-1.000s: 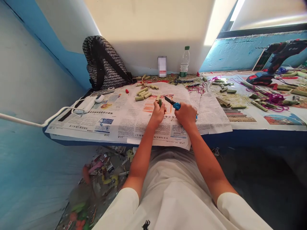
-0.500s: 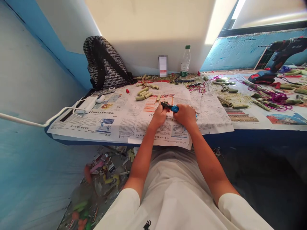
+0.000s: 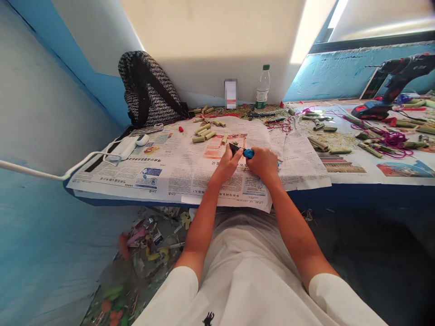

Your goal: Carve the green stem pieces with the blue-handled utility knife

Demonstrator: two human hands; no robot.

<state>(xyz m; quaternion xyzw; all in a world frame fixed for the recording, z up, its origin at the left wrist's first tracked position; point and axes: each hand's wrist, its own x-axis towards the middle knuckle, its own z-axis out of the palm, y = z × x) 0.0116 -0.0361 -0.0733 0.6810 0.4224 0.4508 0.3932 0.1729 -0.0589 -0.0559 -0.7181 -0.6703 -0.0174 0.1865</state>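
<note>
My right hand (image 3: 264,164) is wrapped round the blue handle of a utility knife (image 3: 248,153). Its dark blade points left and slightly away from me, over the fingers of my left hand (image 3: 227,165). That hand is closed, with its thumb against the blade; whatever its fingers hold is hidden. Just beyond the hands, a short cut piece of green stem (image 3: 224,139) lies on the newspaper (image 3: 183,174). Several more stem pieces (image 3: 205,132) sit in a group farther back and left.
A patterned backpack (image 3: 149,90), a phone (image 3: 230,94) and a bottle (image 3: 262,90) stand along the back. To the left lies a white power strip (image 3: 124,148). Stems, purple cord (image 3: 396,139) and a cordless drill (image 3: 390,86) are on the right. Litter (image 3: 149,244) covers the floor below.
My left thumb has stretched forward and right, up to the knife blade. The knife has tilted slightly, while my right hand stays in nearly the same place.
</note>
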